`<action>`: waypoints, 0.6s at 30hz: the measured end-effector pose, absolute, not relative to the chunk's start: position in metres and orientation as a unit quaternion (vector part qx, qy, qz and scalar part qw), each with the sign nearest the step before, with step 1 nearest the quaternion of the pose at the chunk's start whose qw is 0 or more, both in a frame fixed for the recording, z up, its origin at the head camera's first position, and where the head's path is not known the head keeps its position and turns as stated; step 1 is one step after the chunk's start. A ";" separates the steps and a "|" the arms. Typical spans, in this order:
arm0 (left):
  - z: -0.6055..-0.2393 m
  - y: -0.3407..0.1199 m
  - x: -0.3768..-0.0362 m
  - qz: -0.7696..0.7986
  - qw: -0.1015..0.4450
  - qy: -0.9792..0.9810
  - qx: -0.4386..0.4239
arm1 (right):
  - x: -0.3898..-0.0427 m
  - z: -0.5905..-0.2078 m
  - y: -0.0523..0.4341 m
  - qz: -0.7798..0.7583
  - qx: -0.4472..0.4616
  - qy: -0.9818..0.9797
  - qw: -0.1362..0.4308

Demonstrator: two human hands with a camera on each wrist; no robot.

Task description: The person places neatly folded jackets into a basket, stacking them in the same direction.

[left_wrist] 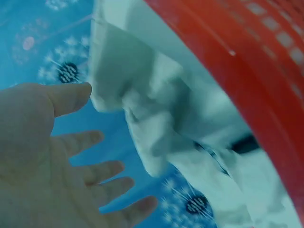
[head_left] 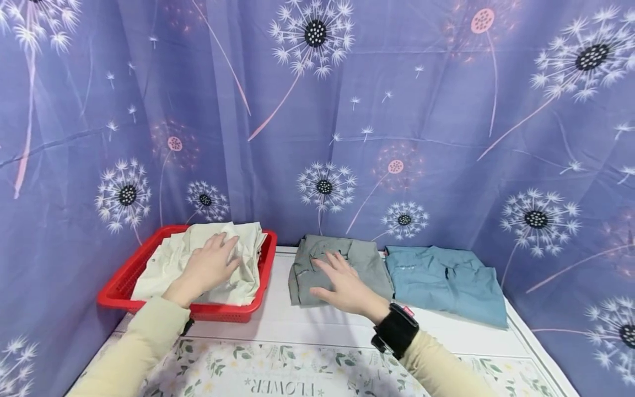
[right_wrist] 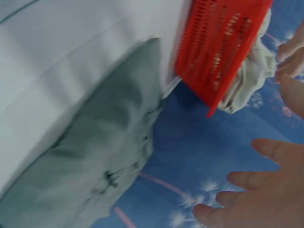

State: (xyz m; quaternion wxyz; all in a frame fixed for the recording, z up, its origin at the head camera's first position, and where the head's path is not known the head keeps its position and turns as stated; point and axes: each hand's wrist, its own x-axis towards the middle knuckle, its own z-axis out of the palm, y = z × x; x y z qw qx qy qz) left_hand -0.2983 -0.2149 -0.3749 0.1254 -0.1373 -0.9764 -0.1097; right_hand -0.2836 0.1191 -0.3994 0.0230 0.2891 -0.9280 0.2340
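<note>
A: From the head view, where do the hands stand?

B: The left hand (head_left: pixel 210 264) lies flat, fingers spread, on the cream garment (head_left: pixel 198 259) heaped in the red basket (head_left: pixel 124 286) at the surface's back left corner. The right hand (head_left: pixel 344 284) rests with straight fingers on the folded grey shirt (head_left: pixel 362 259), mid-back of the surface (head_left: pixel 278 314). A folded blue shirt (head_left: pixel 446 278) lies just beside it, toward the right edge.

A: So which step is this?

B: I judge one shirt is folded and the cream one is about to be lifted; the fingers would need to close on the cloth first.

A: The left wrist view?

B: Palm open, fingers (left_wrist: pixel 85 140) apart, holding nothing; the crumpled cream garment (left_wrist: pixel 156 109) sits just beyond them, against the basket rim (left_wrist: pixel 247 71).

A: And the right wrist view?

B: Fingers (right_wrist: pixel 266 185) straight above the grey shirt (right_wrist: pixel 99 156); the basket (right_wrist: pixel 218 42) stands near it.

A: Room to move?

B: The front of the surface is free for spreading cloth; curtains (head_left: pixel 446 110) close in at back and sides.
</note>
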 end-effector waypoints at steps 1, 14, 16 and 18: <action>-0.375 -0.211 -0.298 -0.110 0.121 -0.976 -0.141 | -0.283 -0.402 0.124 0.236 0.288 -0.928 0.025; -0.383 -0.159 -0.307 -0.174 0.182 -0.936 -0.248 | -0.292 -0.433 0.174 0.286 0.239 -0.923 0.092; -0.383 -0.149 -0.305 -0.188 0.201 -0.926 -0.258 | -0.297 -0.437 0.185 0.286 0.219 -0.927 0.103; -0.383 -0.138 -0.303 -0.203 0.206 -0.922 -0.260 | -0.302 -0.441 0.196 0.293 0.197 -0.929 0.109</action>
